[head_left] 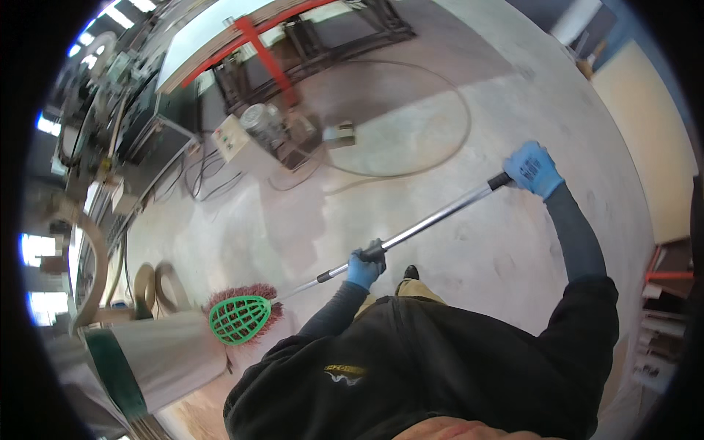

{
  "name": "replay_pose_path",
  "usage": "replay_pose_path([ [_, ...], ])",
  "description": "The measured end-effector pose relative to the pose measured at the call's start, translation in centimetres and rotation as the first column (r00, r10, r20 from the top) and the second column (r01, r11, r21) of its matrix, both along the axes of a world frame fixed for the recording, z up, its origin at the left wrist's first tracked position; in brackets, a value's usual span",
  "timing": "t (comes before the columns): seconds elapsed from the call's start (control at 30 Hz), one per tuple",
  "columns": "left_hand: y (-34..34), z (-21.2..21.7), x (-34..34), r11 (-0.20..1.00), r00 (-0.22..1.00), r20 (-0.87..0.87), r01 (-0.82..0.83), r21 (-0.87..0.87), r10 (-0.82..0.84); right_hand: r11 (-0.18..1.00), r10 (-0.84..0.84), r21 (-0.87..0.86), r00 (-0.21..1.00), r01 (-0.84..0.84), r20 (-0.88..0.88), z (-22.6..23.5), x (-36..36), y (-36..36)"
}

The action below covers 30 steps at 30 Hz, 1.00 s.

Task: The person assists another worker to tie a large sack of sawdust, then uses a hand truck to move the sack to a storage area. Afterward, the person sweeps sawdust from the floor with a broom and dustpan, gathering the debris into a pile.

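I hold a long-handled brush (440, 215) with both gloved hands, its silver telescopic pole slanting across my front from lower left to upper right. My left hand (364, 270), in a blue and dark glove, is closed around the pole's black middle collar. Up at the black end grip, my right hand (534, 170) is closed on the handle, arm stretched out. The green oval lattice head (240, 320) with dark red bristles is at the lower left, in front of a pale cylinder-like bag (172, 352); whether they touch I cannot tell.
A red-framed lift table (268, 62) stands at the far left, with a motor and control box (233, 139) beside it. A foot pedal (340, 134) and a looping cable (469, 117) lie on the floor. Machinery lines the left; a pale board (649, 139) leans at the right.
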<state>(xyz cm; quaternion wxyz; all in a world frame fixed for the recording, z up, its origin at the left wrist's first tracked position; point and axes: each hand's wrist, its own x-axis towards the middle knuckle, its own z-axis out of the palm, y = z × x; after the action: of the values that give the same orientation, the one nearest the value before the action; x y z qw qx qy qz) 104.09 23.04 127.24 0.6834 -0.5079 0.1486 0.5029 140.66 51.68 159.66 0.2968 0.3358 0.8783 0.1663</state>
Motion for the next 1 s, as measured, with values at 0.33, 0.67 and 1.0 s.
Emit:
replay_pose_path([
  [0.33,28.7,7.5,9.5,0.876,0.87,0.141,0.444,0.188,-0.472,0.966,-0.202,0.139,0.972,0.218,-0.123,10.7,9.2,23.6],
  [0.67,44.1,14.4,28.1,0.771,0.588,0.502,0.517,0.371,-0.635,0.847,-0.248,0.457,0.962,0.271,-0.11,20.6,30.1,26.9],
  [1.0,51.1,19.9,53.7,0.667,0.52,0.428,0.652,0.361,-0.739,0.649,-0.632,0.545,0.775,0.532,-0.004,25.5,53.5,24.1],
])
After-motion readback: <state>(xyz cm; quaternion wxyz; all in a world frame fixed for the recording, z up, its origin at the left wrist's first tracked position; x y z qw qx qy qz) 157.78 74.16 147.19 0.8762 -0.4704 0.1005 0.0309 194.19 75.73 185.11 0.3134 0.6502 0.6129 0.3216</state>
